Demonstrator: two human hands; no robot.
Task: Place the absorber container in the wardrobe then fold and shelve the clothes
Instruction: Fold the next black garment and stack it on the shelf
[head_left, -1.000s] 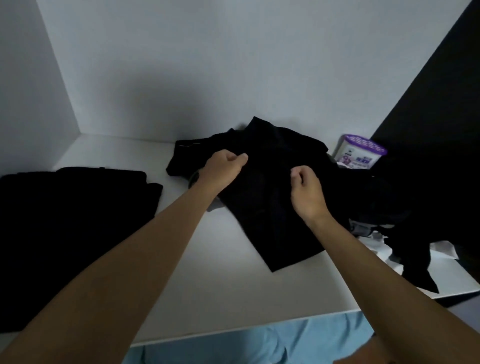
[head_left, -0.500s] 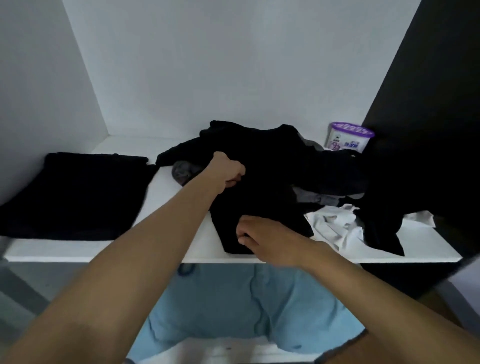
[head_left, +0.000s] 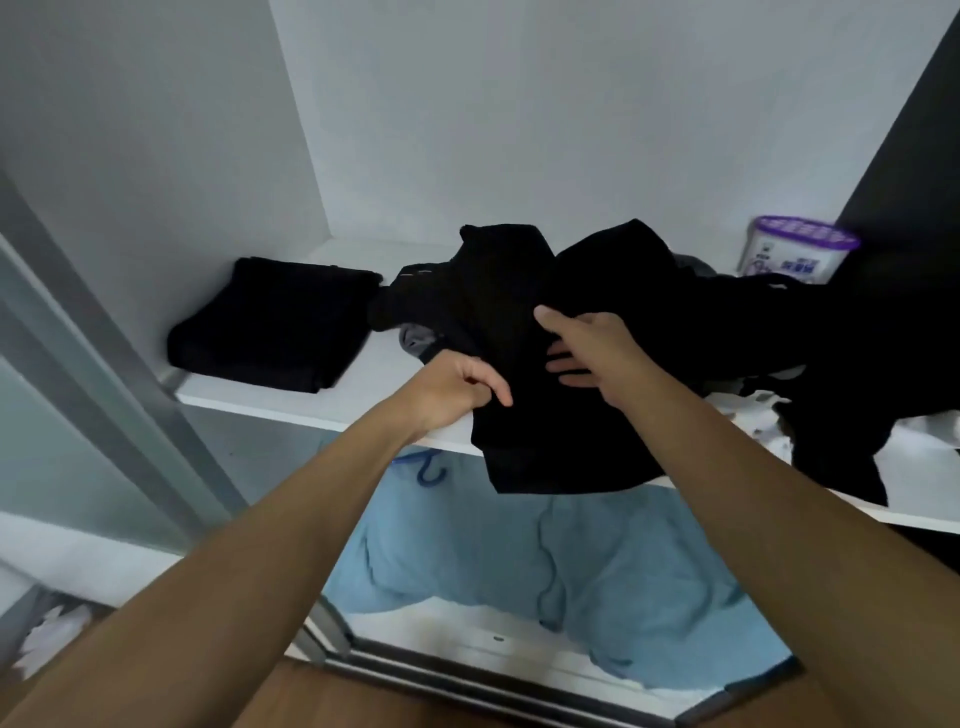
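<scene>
A loose black garment (head_left: 540, 415) lies on the white wardrobe shelf (head_left: 322, 405) and hangs over its front edge. My left hand (head_left: 457, 387) pinches its left edge. My right hand (head_left: 587, 343) grips the cloth higher up, thumb on top and fingers under a fold. More black clothes (head_left: 810, 343) are heaped to the right, over white cloth (head_left: 763, 415). A folded black stack (head_left: 275, 327) sits at the shelf's left end. The absorber container (head_left: 795, 249), white with a purple lid, stands at the back right.
White side wall (head_left: 156, 182) on the left and a dark panel (head_left: 914, 171) on the right bound the shelf. Below it hang light blue clothes (head_left: 571, 577) and a blue hanger hook (head_left: 428, 470). A sliding-door track (head_left: 467, 675) runs along the bottom.
The view has pulled back and dropped, showing more below the shelf. My right hand moved up from the shelf's front edge onto the garment; my left hand shifted toward the front edge, pulling cloth over it.
</scene>
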